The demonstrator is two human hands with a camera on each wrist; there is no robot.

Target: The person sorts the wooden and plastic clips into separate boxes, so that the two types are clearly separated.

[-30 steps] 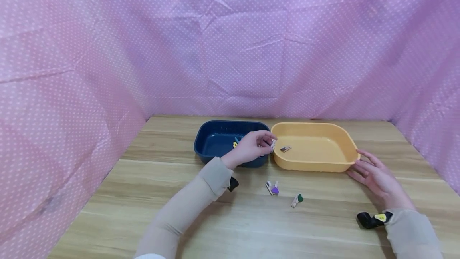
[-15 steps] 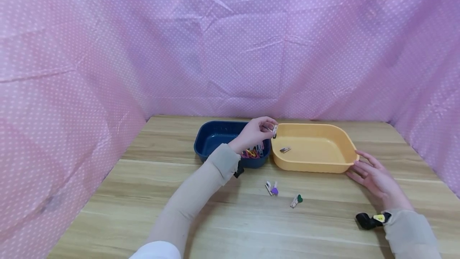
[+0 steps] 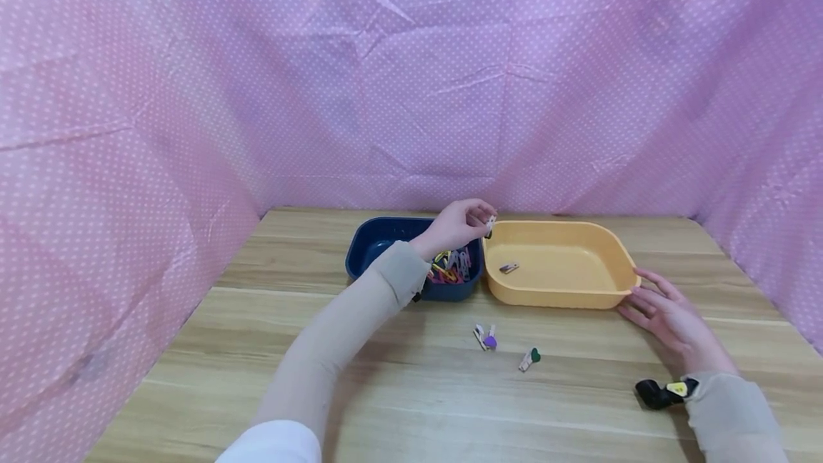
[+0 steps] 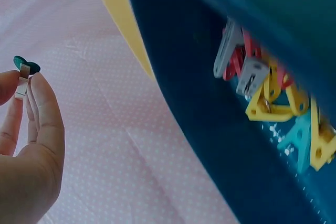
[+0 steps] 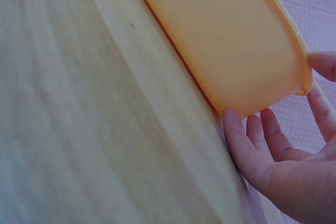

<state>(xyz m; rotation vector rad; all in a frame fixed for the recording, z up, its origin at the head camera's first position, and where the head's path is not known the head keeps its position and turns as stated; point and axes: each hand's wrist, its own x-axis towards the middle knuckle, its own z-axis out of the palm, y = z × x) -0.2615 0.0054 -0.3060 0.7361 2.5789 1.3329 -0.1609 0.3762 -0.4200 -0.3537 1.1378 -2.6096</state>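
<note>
My left hand (image 3: pixel 456 225) is raised over the right end of the navy tray (image 3: pixel 368 238). Between thumb and fingertips it pinches a small wooden clothespin (image 4: pixel 22 81) with a green decoration, well apart from the tray in the left wrist view. My right hand (image 3: pixel 675 324) is at the near right corner of the yellow tray (image 3: pixel 566 299), its fingertips resting on the outer wall and rim. Inside that tray lies one small clothespin (image 3: pixel 509 268). Colourful plastic clothespins (image 4: pixel 268 106) in yellow, grey, red and teal are piled in the navy tray, partly hidden by my left arm.
On the wooden table (image 3: pixel 411 406), before the trays, lie a clothespin with a purple heart (image 3: pixel 491 341), a plain pale clothespin (image 3: pixel 479 337) beside it, and one with a green heart (image 3: pixel 530 359). A pink dotted cloth (image 3: pixel 411 91) hangs behind and at both sides.
My left hand has risen and moved away from me with the clothespin, uncovering more of the navy tray's pile. The right hand stays at the yellow tray's corner.
</note>
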